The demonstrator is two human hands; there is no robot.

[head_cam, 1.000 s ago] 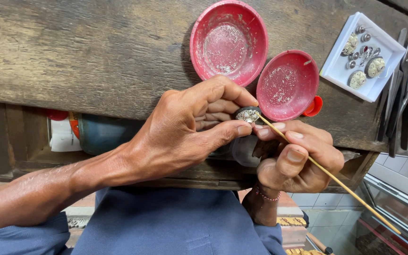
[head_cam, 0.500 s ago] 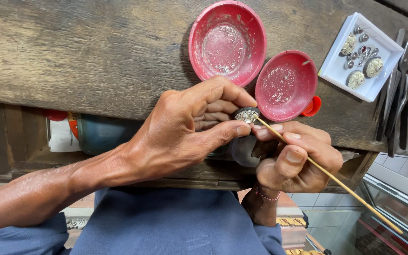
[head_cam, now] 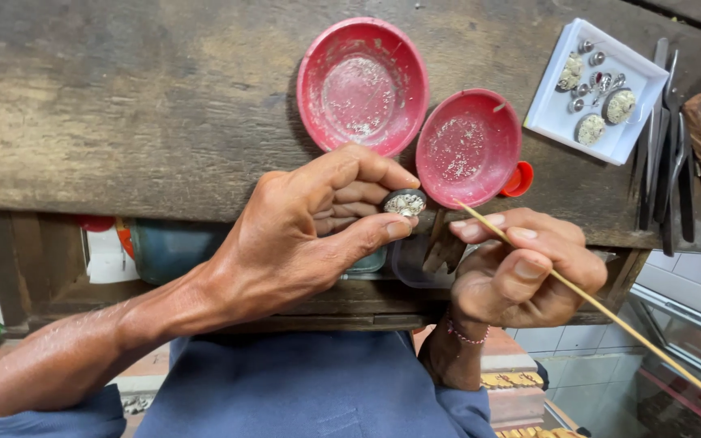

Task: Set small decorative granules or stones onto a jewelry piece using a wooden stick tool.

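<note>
While the worn, scratched wooden bench (head_cam: 139,105) filled the upper part of the view, the left hand (head_cam: 310,223) pinched a small round dark piece with a glittering, pale stone-studded face (head_cam: 404,203) between thumb and forefinger, just in front of the bench's near edge. The piece looked like a low disc: its rim was dark and dull, and its top was crowded with tiny whitish sparkling grains. The right hand (head_cam: 521,268) was closed around a long thin pale wooden stick (head_cam: 586,296), held like a pen, its tip pointing toward the piece but standing a little apart from it; the far end ran down to the lower right. Just above the hands sat two shallow round red plastic dishes, a larger one (head_cam: 363,85) and a smaller one (head_cam: 468,146), touching each other, both dusted with pale specks. To the right lay a white rectangular tray (head_cam: 545,109) holding several round studded pieces and small silvery settings. Beside the tray lay a cluster of dark metal tweezers and hand tools (head_cam: 668,154). Blue cloth (head_cam: 302,389) covered the person's lap below.
</note>
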